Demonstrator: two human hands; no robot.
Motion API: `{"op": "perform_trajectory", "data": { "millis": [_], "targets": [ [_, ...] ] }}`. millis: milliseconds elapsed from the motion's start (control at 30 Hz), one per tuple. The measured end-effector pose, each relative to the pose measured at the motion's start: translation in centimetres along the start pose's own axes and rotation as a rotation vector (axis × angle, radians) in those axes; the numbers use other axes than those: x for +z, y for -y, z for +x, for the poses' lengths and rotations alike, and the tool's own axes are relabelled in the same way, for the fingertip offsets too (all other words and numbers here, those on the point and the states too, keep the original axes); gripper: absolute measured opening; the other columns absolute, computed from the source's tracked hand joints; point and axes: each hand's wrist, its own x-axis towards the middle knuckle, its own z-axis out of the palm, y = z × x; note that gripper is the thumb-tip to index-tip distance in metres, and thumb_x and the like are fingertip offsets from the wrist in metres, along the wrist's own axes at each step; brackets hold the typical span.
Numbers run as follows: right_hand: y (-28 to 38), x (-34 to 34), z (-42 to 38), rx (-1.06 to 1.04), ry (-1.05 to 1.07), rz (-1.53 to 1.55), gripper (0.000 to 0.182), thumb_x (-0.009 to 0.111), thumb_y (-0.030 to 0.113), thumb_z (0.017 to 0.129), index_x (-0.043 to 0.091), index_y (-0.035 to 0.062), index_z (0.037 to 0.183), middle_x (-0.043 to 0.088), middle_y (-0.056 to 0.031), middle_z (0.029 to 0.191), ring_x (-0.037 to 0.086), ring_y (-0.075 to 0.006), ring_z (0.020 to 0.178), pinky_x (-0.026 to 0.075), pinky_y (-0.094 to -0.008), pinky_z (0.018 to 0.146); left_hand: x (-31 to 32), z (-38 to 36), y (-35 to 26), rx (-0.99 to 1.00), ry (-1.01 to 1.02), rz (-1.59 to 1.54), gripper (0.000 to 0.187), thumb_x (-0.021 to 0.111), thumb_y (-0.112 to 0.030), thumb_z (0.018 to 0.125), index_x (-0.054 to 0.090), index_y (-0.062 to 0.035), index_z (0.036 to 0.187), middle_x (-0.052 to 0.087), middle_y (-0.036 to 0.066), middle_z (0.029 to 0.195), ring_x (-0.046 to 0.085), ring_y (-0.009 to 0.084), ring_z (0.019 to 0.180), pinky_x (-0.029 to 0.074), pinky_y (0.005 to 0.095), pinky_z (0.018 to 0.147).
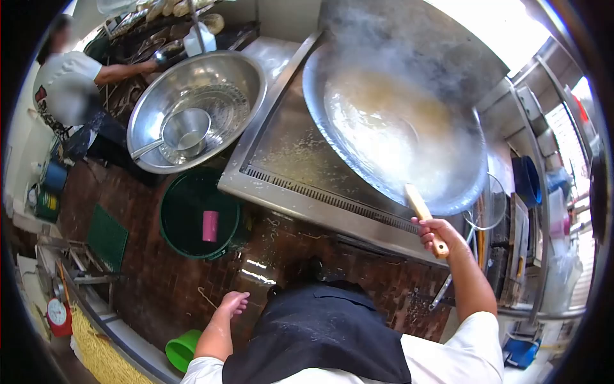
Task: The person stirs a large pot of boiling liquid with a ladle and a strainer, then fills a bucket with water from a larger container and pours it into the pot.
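A large round metal wok [473, 173] full of pale, steaming liquid sits in the steel stove. My right hand [436, 235] is wrapped round a light wooden handle [419, 203] at the wok's near rim. The handle's far end reaches to the liquid, and whatever is beyond it is hidden. My left hand [235, 303] hangs low beside my dark apron [313, 336], away from the wok, with its fingers curled together and nothing visible in them.
Left of the stove [288, 185] is a big steel basin [240, 70] holding a metal dipper [185, 131]. Below it stands a dark green tub [176, 240] with a pink object. A co-worker [70, 83] stands at the upper left. Shelving [543, 128] lines the right side.
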Motion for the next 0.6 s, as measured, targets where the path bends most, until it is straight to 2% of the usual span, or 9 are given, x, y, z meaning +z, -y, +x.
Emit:
{"op": "perform_trajectory", "data": {
  "millis": [100, 200, 333, 500, 600],
  "targets": [
    [-3.3, 1.3, -1.9, -0.029, 0.13, 0.147, 0.036, 0.056, 0.011, 0.089, 0.048, 0.0081, 0.124, 0.047, 0.0039, 0.069, 0.046, -0.0056, 0.052, 0.047, -0.0253, 0.047, -1.4, -0.1, 0.8, -0.026, -0.011, 0.063, 0.033, 0.068, -0.038, 0.085, 0.063, -0.0094, 0.101, 0.063, 0.003, 0.087, 0.058, 0.0132, 0.068, 0.048, 0.0296, 0.056],
    [-6.6, 2.3, -3.2, -0.103, 0.154, 0.175, 0.04, 0.058, 0.011, 0.089, 0.046, 0.0075, 0.127, 0.048, 0.0029, 0.071, 0.047, -0.0059, 0.053, 0.046, -0.0256, 0.047, -2.7, 0.4, 1.5, -0.012, -0.04, 0.113, 0.031, 0.066, -0.037, 0.087, 0.063, -0.0093, 0.101, 0.064, 0.003, 0.087, 0.058, 0.0133, 0.069, 0.048, 0.0304, 0.057],
    [-11.0, 4.4, -4.6, -0.256, 0.059, 0.011, 0.043, 0.062, 0.016, 0.088, 0.046, 0.0092, 0.128, 0.049, 0.0029, 0.072, 0.048, -0.0056, 0.054, 0.045, -0.0254, 0.048, -3.6, 0.6, 1.9, 0.014, -0.065, 0.14, 0.03, 0.064, -0.036, 0.088, 0.062, -0.0092, 0.101, 0.065, 0.003, 0.089, 0.059, 0.0138, 0.07, 0.049, 0.0316, 0.061],
    [-16.8, 7.1, -5.0, -0.366, -0.104, -0.231, 0.041, 0.065, 0.021, 0.086, 0.051, 0.0093, 0.123, 0.05, 0.0003, 0.067, 0.05, -0.0115, 0.048, 0.046, -0.0284, 0.043, -3.6, 0.7, 2.6, 0.034, -0.05, 0.151, 0.029, 0.064, -0.035, 0.088, 0.062, -0.0088, 0.099, 0.065, 0.004, 0.088, 0.06, 0.015, 0.07, 0.049, 0.0331, 0.061],
    [-20.4, 7.5, -3.1, -0.452, -0.226, -0.409, 0.035, 0.064, 0.018, 0.088, 0.051, 0.0097, 0.119, 0.051, -0.0013, 0.066, 0.051, -0.0131, 0.046, 0.046, -0.0289, 0.042, -3.5, 0.6, 2.9, 0.033, -0.044, 0.172, 0.027, 0.064, -0.034, 0.088, 0.062, -0.0086, 0.097, 0.065, 0.004, 0.087, 0.06, 0.0154, 0.068, 0.048, 0.0335, 0.059]
  ]
}}
